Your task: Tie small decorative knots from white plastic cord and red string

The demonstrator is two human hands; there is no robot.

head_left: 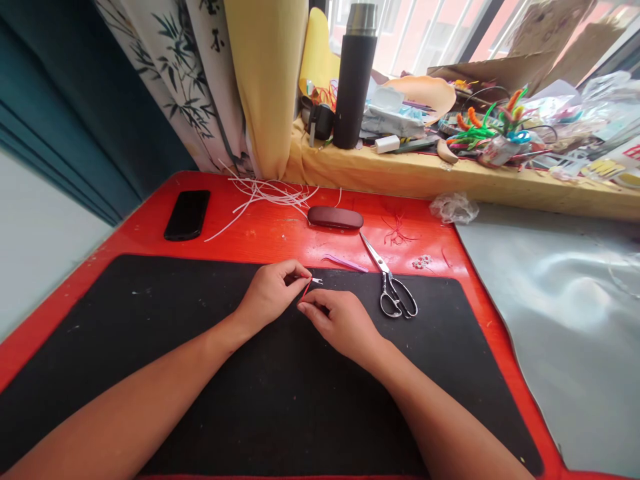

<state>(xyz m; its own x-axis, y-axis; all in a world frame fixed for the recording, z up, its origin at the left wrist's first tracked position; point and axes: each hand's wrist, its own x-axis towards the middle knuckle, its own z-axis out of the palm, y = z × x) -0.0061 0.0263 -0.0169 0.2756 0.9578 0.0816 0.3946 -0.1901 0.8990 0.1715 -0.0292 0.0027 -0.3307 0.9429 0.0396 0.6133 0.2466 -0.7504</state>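
Observation:
Above the black mat (200, 387), my left hand (271, 288) pinches thumb and fingertips around the upper end of a thin red cord (307, 289). A small white forked piece (317, 281) sticks out to the right of these fingertips; how it joins the cord is too small to tell. Close by, my right hand (343, 321) is closed in a pinch on the cord's lower end. To the right of the hands lie silver scissors (383, 267) with dark handles, blades pointing away. A pair of purple tweezers (346, 263) rests just beyond the right hand.
On the red table (260, 230) are a black phone (187, 215), white strips (273, 193), a maroon case (335, 217), red threads (397, 230) and small silvery bits (422, 262). A grey sheet (560, 313) covers the right side. A black thermos (355, 80) stands on the cluttered sill.

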